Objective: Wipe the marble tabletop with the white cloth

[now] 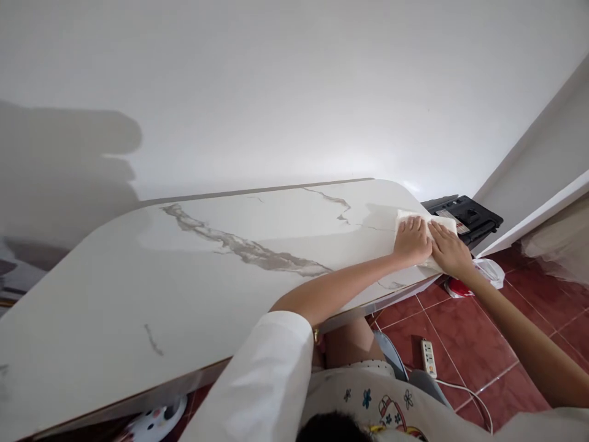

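Observation:
A white cloth (405,215) lies flat at the far right end of a white marble-patterned table (193,270). My left hand (412,239) lies on it palm down with its fingers stretched out side by side. My right hand (448,248) rests beside it, also flat on the cloth, fingers extended. Both arms reach across the table's right edge. Most of the cloth is hidden under the two hands.
A white wall stands behind the table. A black device (464,216) sits just beyond the table's right end. On the red tiled floor (473,344) lie a white power strip (429,358) with its cable and a red and white object (478,279).

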A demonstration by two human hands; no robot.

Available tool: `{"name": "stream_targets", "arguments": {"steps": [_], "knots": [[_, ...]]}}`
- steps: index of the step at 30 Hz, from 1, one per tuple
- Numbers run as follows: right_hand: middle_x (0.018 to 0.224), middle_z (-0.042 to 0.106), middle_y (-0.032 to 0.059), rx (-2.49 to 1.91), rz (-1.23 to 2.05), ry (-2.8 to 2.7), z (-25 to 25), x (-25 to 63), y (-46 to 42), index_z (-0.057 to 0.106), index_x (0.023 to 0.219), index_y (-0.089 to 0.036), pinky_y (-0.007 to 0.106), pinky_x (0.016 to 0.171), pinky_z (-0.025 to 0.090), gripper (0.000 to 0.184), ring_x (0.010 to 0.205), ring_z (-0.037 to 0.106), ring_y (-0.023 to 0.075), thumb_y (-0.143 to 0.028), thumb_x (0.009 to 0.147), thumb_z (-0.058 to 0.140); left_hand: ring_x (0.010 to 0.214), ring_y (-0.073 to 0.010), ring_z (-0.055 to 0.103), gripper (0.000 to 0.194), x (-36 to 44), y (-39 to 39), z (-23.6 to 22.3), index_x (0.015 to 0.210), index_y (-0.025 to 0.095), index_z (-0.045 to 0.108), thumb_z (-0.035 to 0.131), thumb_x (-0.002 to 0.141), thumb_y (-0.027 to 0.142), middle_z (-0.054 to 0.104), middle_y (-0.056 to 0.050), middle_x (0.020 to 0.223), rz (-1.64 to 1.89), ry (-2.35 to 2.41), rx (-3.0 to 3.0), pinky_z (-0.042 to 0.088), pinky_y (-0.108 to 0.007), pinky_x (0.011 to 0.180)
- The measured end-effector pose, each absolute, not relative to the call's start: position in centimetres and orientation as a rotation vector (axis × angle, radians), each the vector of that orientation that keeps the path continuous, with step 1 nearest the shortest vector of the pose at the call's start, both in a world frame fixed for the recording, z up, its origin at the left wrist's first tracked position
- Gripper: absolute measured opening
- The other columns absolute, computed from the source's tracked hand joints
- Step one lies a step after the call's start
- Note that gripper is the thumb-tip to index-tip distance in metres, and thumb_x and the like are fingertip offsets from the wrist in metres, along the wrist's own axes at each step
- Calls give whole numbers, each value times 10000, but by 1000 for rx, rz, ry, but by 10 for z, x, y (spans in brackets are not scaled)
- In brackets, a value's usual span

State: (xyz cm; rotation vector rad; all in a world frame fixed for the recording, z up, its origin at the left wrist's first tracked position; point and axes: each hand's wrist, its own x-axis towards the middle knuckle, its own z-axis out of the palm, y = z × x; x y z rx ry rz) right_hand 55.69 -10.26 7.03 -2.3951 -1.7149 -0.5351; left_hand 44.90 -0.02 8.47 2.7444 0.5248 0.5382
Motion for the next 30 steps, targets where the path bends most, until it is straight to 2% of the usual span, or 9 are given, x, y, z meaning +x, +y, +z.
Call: {"name": "stream_targets", "arguments": {"steps": [4, 7, 10, 13, 15, 18, 22, 26, 30], "knots": [[1404, 475, 120, -2358, -541, -1671, 70, 485, -101, 282, 1482, -163, 515, 1026, 398, 585, 1300, 428, 307, -322, 919, 280, 1421, -236, 202, 565, 382, 4, 86, 1440, 49, 286, 255, 917, 263, 278, -114, 1526, 422, 464, 2743, 180, -393, 1162], [1390, 482, 156, -2266, -445, -1769, 73, 428, -84, 360, 1441, -105, 499, 1023, 402, 584, 1282, 449, 321, -334, 906, 314, 1430, -226, 174, 567, 317, 17, 85, 1453, 77, 275, 253, 918, 264, 248, -99, 1538, 374, 565, 2730, 166, -390, 1169], [1376, 500, 153, -2073, -311, -1920, 77, 371, -57, 374, 1433, -112, 510, 1033, 381, 585, 1278, 451, 329, -348, 898, 361, 1428, -197, 184, 550, 246, 34, 82, 1450, 145, 306, 260, 916, 265, 262, -60, 1535, 394, 687, 2741, 181, -378, 1169], [1394, 484, 141, -1901, -164, -1989, 77, 310, -26, 355, 1440, -115, 547, 1048, 340, 608, 1302, 413, 346, -349, 881, 403, 1416, -199, 226, 550, 173, 52, 77, 1442, 139, 330, 248, 918, 287, 292, -67, 1522, 433, 863, 2743, 193, -378, 1167], [1424, 445, 153, -1825, -62, -2034, 77, 266, -5, 365, 1428, -80, 543, 1077, 299, 614, 1333, 363, 349, -346, 876, 408, 1413, -194, 237, 559, 124, 63, 75, 1440, 134, 336, 216, 925, 316, 301, -66, 1517, 445, 976, 2742, 189, -374, 1169], [1453, 361, 240, -1720, 32, -2111, 76, 199, 21, 378, 1382, 59, 515, 1111, 239, 634, 1358, 301, 374, -325, 877, 386, 1412, -177, 239, 581, 53, 78, 73, 1453, 137, 311, 179, 927, 348, 290, -58, 1522, 433, 1124, 2724, 189, -360, 1171], [1448, 334, 273, -1566, 114, -2172, 78, 118, 49, 360, 1375, 96, 599, 1078, 216, 639, 1356, 275, 415, -303, 876, 358, 1409, -184, 249, 599, -32, 98, 75, 1461, 166, 294, 183, 915, 385, 276, -36, 1527, 370, 1301, 2672, 222, -374, 1159], [1436, 324, 311, -1526, 124, -2237, 82, 55, 76, 350, 1356, 146, 568, 1084, 212, 652, 1346, 293, 417, -296, 878, 355, 1409, -178, 247, 647, -95, 123, 76, 1442, 153, 323, 142, 903, 462, 289, -45, 1524, 301, 1482, 2573, 219, -368, 1153], [1449, 337, 275, -1511, 190, -2211, 82, 19, 113, 350, 1375, 109, 547, 1088, 198, 636, 1356, 291, 388, -289, 880, 374, 1394, -167, 280, 652, -127, 155, 73, 1420, 156, 349, 102, 901, 463, 320, -44, 1513, 359, 1600, 2543, 232, -353, 1146]]}}
